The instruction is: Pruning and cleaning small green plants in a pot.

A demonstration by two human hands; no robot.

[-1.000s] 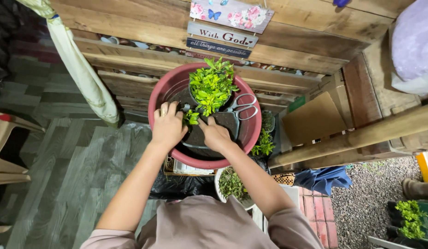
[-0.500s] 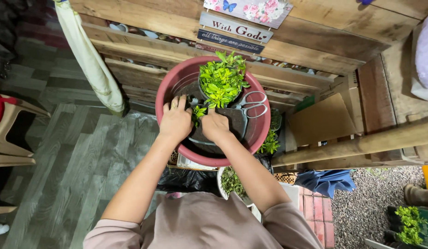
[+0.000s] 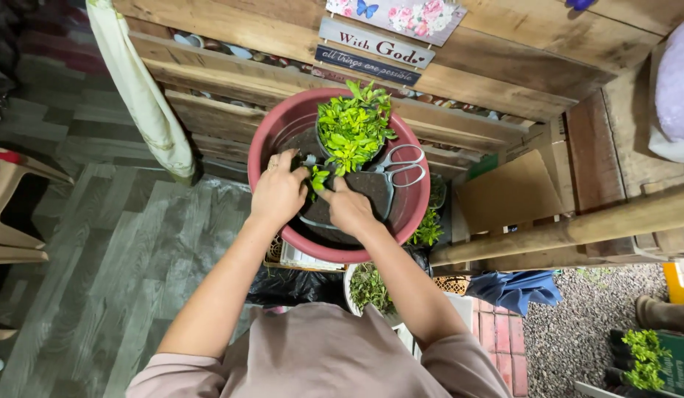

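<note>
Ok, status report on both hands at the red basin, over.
Left hand and right hand pressing soil around small green seedling. Inside red basin. Leafy potted plant just behind. Scissors lying beside right hand, untouched.

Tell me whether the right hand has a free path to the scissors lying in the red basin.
Probably yes. The scissors lie uncovered on the soil just beyond the right hand, inside the red basin. Nothing sits between them; the leafy plant stands off to one side.
</note>
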